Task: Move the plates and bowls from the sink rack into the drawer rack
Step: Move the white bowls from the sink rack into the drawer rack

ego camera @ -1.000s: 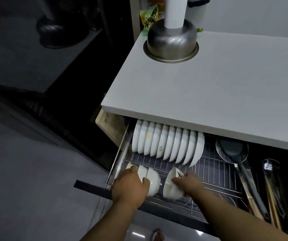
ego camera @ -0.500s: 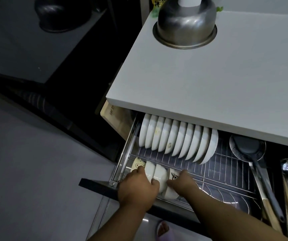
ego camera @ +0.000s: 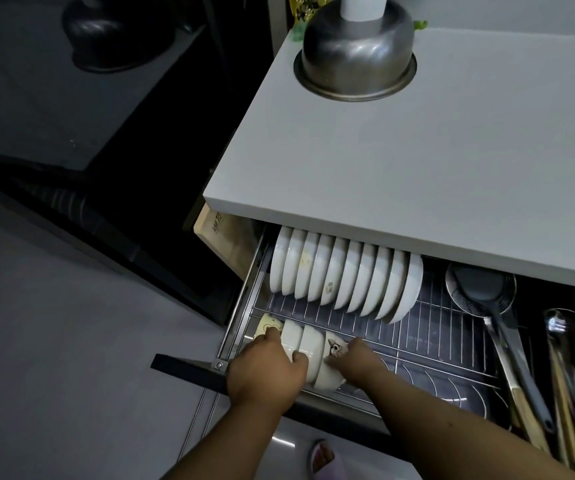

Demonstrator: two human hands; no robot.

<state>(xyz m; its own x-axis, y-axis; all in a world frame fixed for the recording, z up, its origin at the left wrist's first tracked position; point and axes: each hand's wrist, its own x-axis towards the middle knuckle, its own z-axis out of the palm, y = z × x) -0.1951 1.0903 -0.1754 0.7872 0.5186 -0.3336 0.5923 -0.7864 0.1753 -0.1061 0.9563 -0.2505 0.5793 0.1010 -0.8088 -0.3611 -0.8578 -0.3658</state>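
Where the drawer rack (ego camera: 428, 336) stands pulled out from under the grey countertop (ego camera: 417, 174), the head view looks down on both hands at its front left corner. Left hand (ego camera: 265, 370): fingers curled over the near side of a short row of white bowls (ego camera: 308, 344) standing on edge in the front rail; the thumb lies on the rim of one of the middle bowls, so this hand grasps the row. Right hand (ego camera: 360, 362): fingertips pressed against the outer face of the printed bowl (ego camera: 333, 348) at the right end of that row; whether the fingers curl round its rim cannot be told, since the bowl hides them. Leftmost in the row, a patterned bowl (ego camera: 269, 328) leans against the wire side of the rack, just beside the left hand. Behind the bowls, in the rear rail, a close rank of white plates (ego camera: 345, 275) stands on edge, partly tucked under the countertop overhang. To the right of the wire rack, a separate compartment holds a wire skimmer (ego camera: 480, 285), a dark spatula (ego camera: 508, 341) and a steel ladle (ego camera: 560, 325), lying lengthwise. On the countertop an upturned steel mixing bowl (ego camera: 355, 53) sits near the far edge. At the bottom edge, a slippered foot (ego camera: 324, 459) shows on the grey floor (ego camera: 54, 341).
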